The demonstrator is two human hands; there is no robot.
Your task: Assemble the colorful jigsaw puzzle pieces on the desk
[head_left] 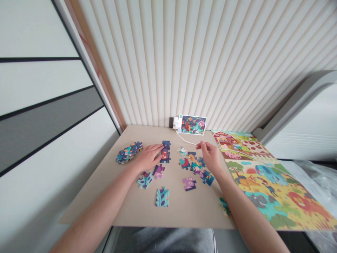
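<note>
My left hand (150, 157) lies flat on the table, its fingers spread and the fingertips at the left edge of two joined dark blue puzzle pieces (165, 154). My right hand (210, 153) is raised at the right, thumb and forefinger pinched on a white cable (185, 140). Between the hands lie loose pieces, among them a red and teal one (184, 162) and a pink one (189, 183). A purple piece (158, 171) and a teal leafy piece (145, 180) sit below my left hand.
A piled heap of pieces (129, 152) is at the left. The picture card (192, 124) leans on the wall beside a white plug (176, 123). Two finished colourful puzzles (279, 189) cover the right side. One teal piece (162, 197) lies near the front edge.
</note>
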